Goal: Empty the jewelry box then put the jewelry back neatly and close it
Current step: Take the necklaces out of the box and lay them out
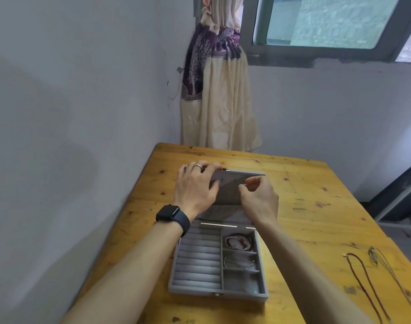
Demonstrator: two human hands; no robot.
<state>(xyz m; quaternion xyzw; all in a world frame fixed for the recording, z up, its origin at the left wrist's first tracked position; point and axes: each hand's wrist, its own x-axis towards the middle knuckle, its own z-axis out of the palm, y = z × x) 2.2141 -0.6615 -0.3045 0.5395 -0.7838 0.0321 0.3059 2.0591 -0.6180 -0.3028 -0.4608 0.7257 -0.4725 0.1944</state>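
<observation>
The jewelry box [217, 265], grey and velvet-lined, sits open on the wooden desk [316, 206] near its left edge, its lid [232, 187] raised on the far side. The left hand [195, 185], with a ring on one finger and a dark smartwatch [171, 216] on the wrist, grips the lid's upper left corner, fingers curled over the top edge. The right hand [258, 197] is in front of the lid, fingers bent with thumb and forefinger close together; whether they pinch anything cannot be told. Inside the box, the left half holds rows of ring rolls [197, 260]. On the right, the far compartment holds a dark red beaded bracelet [239, 242], and the middle one a thin silver bangle [238, 261]. A dark red beaded necklace [363, 281] and a pale cord necklace [387, 270] lie side by side near the desk's right edge, well apart from the box. A cream and purple curtain [216, 90] hangs beyond the far edge.
</observation>
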